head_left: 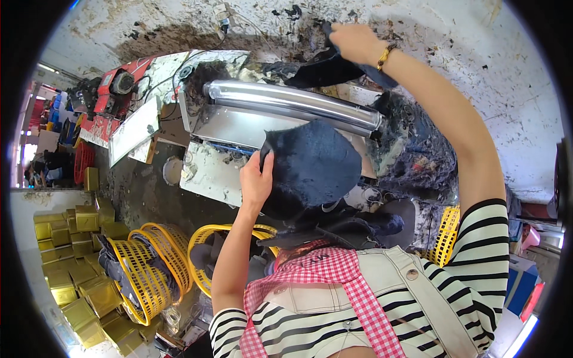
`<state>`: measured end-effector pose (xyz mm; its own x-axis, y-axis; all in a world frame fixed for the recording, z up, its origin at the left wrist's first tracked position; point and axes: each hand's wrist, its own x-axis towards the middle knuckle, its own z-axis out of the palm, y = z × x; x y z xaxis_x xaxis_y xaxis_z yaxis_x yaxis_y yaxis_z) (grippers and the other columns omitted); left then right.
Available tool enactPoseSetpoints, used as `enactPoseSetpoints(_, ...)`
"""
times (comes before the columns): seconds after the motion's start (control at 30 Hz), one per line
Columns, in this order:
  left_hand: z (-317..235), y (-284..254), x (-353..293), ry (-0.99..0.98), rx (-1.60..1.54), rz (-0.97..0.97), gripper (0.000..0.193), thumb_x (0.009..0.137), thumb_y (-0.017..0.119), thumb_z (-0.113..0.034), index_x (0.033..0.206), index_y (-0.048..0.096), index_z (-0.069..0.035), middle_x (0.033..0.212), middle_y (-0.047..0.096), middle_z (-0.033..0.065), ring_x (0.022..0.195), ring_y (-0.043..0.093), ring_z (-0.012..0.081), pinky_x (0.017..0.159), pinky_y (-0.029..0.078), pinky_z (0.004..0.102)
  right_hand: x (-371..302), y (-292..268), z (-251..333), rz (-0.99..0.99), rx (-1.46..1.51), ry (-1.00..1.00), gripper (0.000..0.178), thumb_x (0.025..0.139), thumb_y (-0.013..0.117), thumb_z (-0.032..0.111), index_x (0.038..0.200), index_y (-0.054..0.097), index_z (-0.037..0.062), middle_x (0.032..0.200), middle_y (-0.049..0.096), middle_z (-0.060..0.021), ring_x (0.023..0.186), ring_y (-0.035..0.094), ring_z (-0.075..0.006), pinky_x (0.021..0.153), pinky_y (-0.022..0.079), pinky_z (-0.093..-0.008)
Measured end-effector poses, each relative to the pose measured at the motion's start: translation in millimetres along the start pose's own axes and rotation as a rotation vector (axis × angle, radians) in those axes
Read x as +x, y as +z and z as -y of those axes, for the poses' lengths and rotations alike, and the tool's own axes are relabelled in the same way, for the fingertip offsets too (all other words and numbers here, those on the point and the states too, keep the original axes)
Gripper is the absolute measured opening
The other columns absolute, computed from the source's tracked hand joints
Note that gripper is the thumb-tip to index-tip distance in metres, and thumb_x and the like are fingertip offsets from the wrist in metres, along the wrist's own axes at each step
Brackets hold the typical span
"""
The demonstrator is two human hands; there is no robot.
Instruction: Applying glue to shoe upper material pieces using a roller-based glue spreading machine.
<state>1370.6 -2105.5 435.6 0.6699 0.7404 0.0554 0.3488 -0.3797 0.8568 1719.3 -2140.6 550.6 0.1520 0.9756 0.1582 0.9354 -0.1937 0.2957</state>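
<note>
My left hand [256, 181] pinches the upper left edge of a dark blue leather piece [316, 164], which has a rough, fuzzy face. The piece hangs in front of a shiny metal roller [292, 104] on a machine. Beyond the roller's right end, my right hand [358, 45] is raised near the wall with its fingers closed on another dark leather piece [327, 73]. That piece droops below the hand and past the wrist. More dark pieces [334, 224] lie heaped against my front, partly hidden by the blue one.
Yellow plastic baskets [140, 280] with dark pieces stand at left, with a yellow basket [200, 241] nearer me. Several gold tins [83, 268] are stacked at far left. Dusty lint [418, 152] piles up right of the roller. A red motor unit [113, 89] sits back left.
</note>
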Motion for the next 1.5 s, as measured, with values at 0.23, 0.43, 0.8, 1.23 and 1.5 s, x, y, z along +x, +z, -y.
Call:
enactPoseSetpoints(0.23,-26.5,4.8,37.7,0.013,0.473,-0.124,0.037,0.084,0.053,-0.039,0.092,0.051,-0.003,0.066,0.06,0.0185,0.061,0.056,0.0406,0.057,0.042,0.047,-7.0,42.1,54.5,0.363,0.167,-0.117,0.064,0.088,0.032,0.054,0.08,0.063,-0.0017,0.095,0.052,-0.0121,0.094,0.048,-0.0288,0.077,0.046,-0.0399)
enactPoseSetpoints(0.43,0.4,7.6,-2.9,0.208,0.907,-0.124,0.051,0.078,0.058,-0.045,0.126,0.043,-0.033,0.07,0.052,0.0067,0.044,0.053,0.0244,0.038,0.041,0.035,9.8,73.1,42.5,0.545,0.766,-0.089,0.049,0.078,0.059,0.044,0.074,0.06,-0.0049,0.064,0.056,-0.0188,0.063,0.055,-0.0305,0.062,0.044,-0.0376)
enactPoseSetpoints(0.8,106.3,12.3,-89.4,-0.529,-0.409,0.104,0.071,0.062,0.079,-0.037,0.109,0.048,0.006,0.087,0.06,0.0086,0.076,0.056,0.0145,0.067,0.045,0.0279,19.0,-43.3,36.0,0.232,0.374,0.008,0.041,0.07,0.071,0.029,0.055,0.048,-0.0013,0.054,0.047,-0.0136,0.051,0.048,-0.0266,0.05,0.038,-0.0391)
enactPoseSetpoints(1.23,-74.7,-5.1,-118.4,0.67,0.07,0.599,0.04,0.054,0.071,-0.01,0.084,0.046,-0.004,0.124,0.048,0.0137,0.108,0.051,0.0313,0.085,0.046,0.0369,5.2,-112.5,1.4,0.079,0.203,0.048,0.042,0.066,0.07,0.036,0.082,0.064,-0.0021,0.076,0.061,-0.0196,0.073,0.059,-0.0322,0.063,0.046,-0.0397)
enactPoseSetpoints(1.5,36.2,57.4,-58.7,0.117,0.493,0.384,0.054,0.071,0.067,-0.046,0.1,0.055,-0.002,0.099,0.061,0.0155,0.093,0.059,0.0274,0.079,0.047,0.0385,-10.6,-147.6,-36.1,0.031,0.495,-0.075,0.04,0.065,0.068,0.034,0.073,0.062,-0.005,0.064,0.058,-0.0204,0.06,0.057,-0.0278,0.057,0.044,-0.0376)
